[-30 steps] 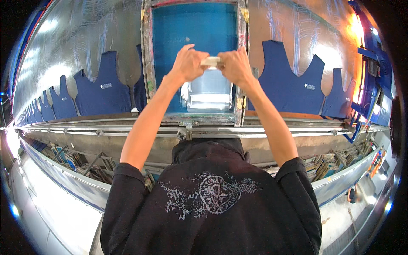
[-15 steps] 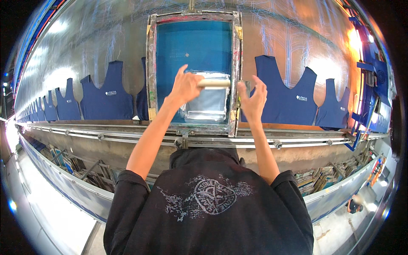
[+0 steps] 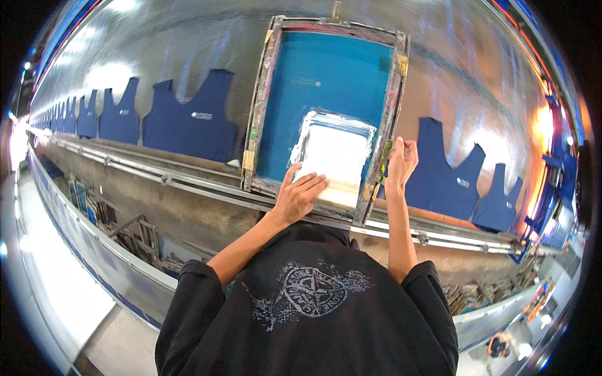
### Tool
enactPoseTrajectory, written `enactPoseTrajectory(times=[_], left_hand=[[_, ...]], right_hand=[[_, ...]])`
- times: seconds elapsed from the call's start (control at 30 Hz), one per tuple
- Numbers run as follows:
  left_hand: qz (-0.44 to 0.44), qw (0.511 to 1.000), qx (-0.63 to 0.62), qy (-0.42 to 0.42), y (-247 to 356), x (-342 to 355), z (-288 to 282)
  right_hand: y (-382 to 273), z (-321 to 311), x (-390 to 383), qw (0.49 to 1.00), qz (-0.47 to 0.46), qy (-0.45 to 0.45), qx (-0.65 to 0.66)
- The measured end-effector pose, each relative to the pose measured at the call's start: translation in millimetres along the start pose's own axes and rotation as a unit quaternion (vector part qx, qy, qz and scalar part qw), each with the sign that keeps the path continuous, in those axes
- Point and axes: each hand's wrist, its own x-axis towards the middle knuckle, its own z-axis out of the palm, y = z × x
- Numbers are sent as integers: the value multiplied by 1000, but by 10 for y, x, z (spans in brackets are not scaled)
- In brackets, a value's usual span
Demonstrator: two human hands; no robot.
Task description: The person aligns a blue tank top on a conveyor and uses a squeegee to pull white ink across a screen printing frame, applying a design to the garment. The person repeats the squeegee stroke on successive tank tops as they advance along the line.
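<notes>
A screen-printing frame (image 3: 255, 119) with blue mesh (image 3: 332, 62) sits at the middle of the long table. Toward its near end is a bright white rectangle (image 3: 335, 147) bordered with tape, where glare hides detail. My left hand (image 3: 302, 195) lies over the left end of a pale squeegee (image 3: 340, 194), fingers draped across its bar at the rectangle's near side. My right hand (image 3: 401, 164) has its fingers curled at the frame's right rail, beside a small greenish metal fitting (image 3: 384, 161). The palm side of that grip is hidden.
Navy vest-shaped fabric pieces, each with a small white print, lie in a row left (image 3: 188, 122) and right (image 3: 445, 182) of the frame. A metal rail (image 3: 207, 182) runs along the table's near edge. Stored frames (image 3: 483, 291) stand below. Another person (image 3: 498, 344) is at far lower right.
My left hand has come nearer with the squeegee, from the rectangle's far side to its near side. My right hand has closed at the frame's right rail. The view has turned.
</notes>
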Motion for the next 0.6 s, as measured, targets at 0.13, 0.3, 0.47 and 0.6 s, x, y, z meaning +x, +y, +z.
enactPoseTrajectory(times=[0.13, 0.3, 0.47, 0.6], left_hand=[[-25, 998, 33, -44, -1064, -315, -559], [-45, 997, 55, -37, -2283, -970, -1382], [-40, 997, 56, -29, -3335, -1388, -2144], [-36, 998, 39, -39, -3489, -1463, -2190]], right_hand=[[317, 1203, -522, 999, -34, -11, 22], [373, 2657, -1265, 995, 16, -43, 85], [431, 3866, -1813, 998, -32, -23, 55], [355, 4074, -1934, 989, -116, 28, -92]])
